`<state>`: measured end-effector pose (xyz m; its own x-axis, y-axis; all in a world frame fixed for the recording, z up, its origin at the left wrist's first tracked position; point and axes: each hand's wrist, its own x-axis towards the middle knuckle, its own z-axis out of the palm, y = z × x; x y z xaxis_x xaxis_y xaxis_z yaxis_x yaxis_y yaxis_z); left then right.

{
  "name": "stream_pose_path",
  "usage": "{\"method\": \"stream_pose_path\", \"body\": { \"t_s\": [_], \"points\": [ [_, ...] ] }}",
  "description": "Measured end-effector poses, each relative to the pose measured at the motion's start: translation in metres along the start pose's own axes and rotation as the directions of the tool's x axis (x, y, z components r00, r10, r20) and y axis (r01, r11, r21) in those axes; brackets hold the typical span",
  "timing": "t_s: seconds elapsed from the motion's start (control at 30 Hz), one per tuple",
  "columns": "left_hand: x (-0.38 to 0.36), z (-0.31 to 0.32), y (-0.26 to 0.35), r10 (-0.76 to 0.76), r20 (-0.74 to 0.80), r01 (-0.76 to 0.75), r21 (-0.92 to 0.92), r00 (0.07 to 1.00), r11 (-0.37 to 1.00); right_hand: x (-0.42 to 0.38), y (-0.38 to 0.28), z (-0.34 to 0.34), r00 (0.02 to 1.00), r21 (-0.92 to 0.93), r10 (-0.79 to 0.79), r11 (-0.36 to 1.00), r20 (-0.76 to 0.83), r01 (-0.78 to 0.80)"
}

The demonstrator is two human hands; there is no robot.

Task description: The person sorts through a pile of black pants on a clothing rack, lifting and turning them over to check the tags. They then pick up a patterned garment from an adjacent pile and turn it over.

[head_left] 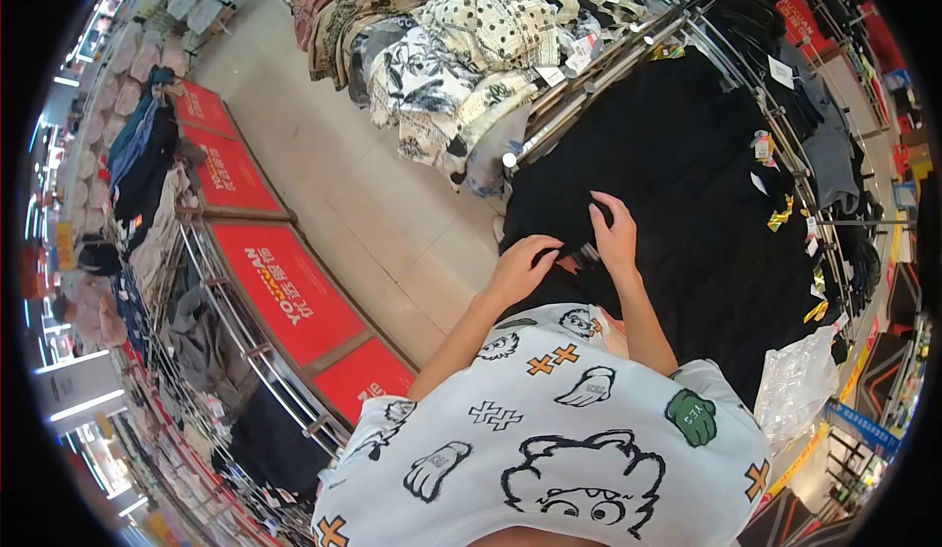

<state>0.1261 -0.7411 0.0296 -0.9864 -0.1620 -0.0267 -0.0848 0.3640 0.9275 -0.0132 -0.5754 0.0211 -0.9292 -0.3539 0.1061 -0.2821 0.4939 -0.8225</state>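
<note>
Both my hands are at the near left part of a large spread of black clothing (677,174) on a rack. My left hand (525,266) has bent fingers, closed on the edge of a black garment (535,215). Just to its right, my right hand (615,238) curls its thumb and forefinger around a fold of the same dark cloth. Some of its fingertips are hidden in the fabric. Between the hands a small pale tag or label (589,251) shows, too small to read.
Patterned scarf-like clothes (471,47) hang beyond a metal rail (608,71). Red sign panels (280,287) line another clothes rack on the left, across a tiled aisle (324,145). Tags and gold stickers (781,213) dot the right side, near a clear plastic bag (800,380).
</note>
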Motion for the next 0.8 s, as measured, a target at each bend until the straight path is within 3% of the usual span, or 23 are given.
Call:
{"method": "stream_pose_path", "body": {
  "t_s": [0.1, 0.2, 0.33, 0.4, 0.43, 0.5, 0.53, 0.57, 0.6, 0.63, 0.8],
  "points": [
    [0.019, -0.039, -0.024, -0.027, 0.002, 0.027, -0.039, 1.0, 0.999, 0.052, -0.02, 0.044, 0.995, 0.337, 0.092, 0.938, -0.026, -0.078],
    [0.05, -0.087, -0.04, -0.064, -0.034, 0.065, 0.013, 0.997, 0.998, 0.121, -0.033, 0.088, 0.99, 0.395, 0.057, 0.919, -0.129, -0.002],
    [0.092, -0.166, -0.028, -0.136, -0.026, 0.137, 0.055, 0.99, 0.989, 0.227, -0.064, 0.128, 0.979, 0.337, 0.086, 0.941, -0.184, -0.019],
    [0.112, -0.198, -0.038, -0.129, -0.063, 0.134, 0.082, 0.99, 0.988, 0.274, -0.072, 0.149, 0.957, 0.004, -0.037, 0.999, -0.287, 0.04],
    [0.122, -0.213, -0.043, -0.117, -0.085, 0.125, 0.107, 0.99, 0.986, 0.293, -0.069, 0.166, 0.944, -0.053, -0.091, 0.996, -0.318, 0.078],
    [0.139, -0.239, -0.045, -0.118, -0.123, 0.137, 0.154, 0.985, 0.979, 0.314, -0.069, 0.191, 0.982, -0.126, 0.102, 0.984, -0.159, -0.123],
    [0.147, -0.245, -0.048, -0.187, -0.154, 0.189, -0.002, 0.97, 0.982, 0.324, -0.071, 0.198, 0.976, -0.174, 0.2, 0.962, -0.087, -0.212],
    [0.15, -0.25, -0.052, -0.261, -0.173, 0.235, -0.158, 0.95, 0.959, 0.33, -0.067, 0.204, 0.98, -0.155, 0.196, 0.968, -0.032, -0.199],
    [0.156, -0.253, -0.057, -0.336, -0.176, 0.273, -0.309, 0.925, 0.911, 0.333, -0.062, 0.214, 0.983, -0.158, 0.174, 0.971, -0.054, -0.181],
    [0.164, -0.256, -0.06, -0.315, -0.19, 0.213, -0.42, 0.93, 0.882, 0.333, -0.059, 0.224, 0.985, -0.16, 0.154, 0.973, -0.078, -0.164],
    [0.202, -0.272, -0.064, -0.416, -0.103, 0.297, -0.551, 0.903, 0.78, 0.302, -0.093, 0.247, 0.935, -0.118, -0.043, 0.993, -0.353, 0.001]
  ]
}}
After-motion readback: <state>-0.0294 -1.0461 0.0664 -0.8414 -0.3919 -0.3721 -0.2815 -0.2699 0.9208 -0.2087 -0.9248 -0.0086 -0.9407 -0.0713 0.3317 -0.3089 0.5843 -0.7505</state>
